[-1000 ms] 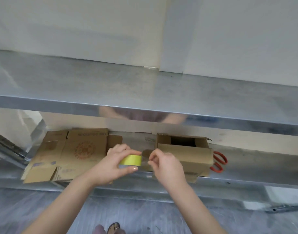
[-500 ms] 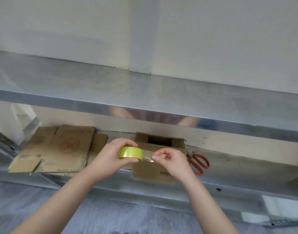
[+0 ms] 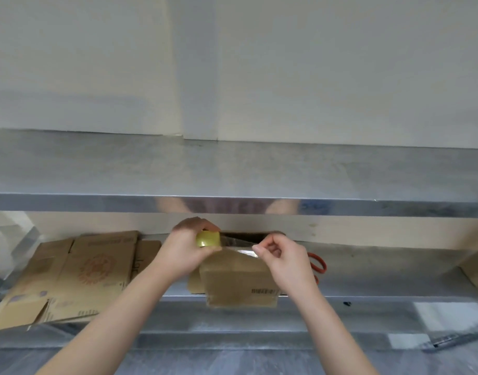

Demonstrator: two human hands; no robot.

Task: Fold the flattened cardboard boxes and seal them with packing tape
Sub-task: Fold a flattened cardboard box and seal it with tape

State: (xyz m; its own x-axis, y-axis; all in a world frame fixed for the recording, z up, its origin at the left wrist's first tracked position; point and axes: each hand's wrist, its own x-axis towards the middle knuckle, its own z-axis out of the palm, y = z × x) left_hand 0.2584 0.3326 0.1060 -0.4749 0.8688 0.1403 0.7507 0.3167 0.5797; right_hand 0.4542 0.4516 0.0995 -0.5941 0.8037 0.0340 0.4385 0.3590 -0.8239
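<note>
Steel shelf, box past its edge

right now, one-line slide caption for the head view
Left hand holds the tape roll, right hand pinches the pulled-out strip, above a box on the shelf.

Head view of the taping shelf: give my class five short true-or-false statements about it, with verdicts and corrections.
1. The left hand grips the yellow tape roll. True.
2. The right hand is empty. False: it pinches the pulled-out tape strip.
3. The scissors lie left of the folded box. False: they lie to its right.
4. The flattened boxes lie left of the folded box. True.
5. The folded box is fully closed. False: a dark opening shows at its top.
</note>
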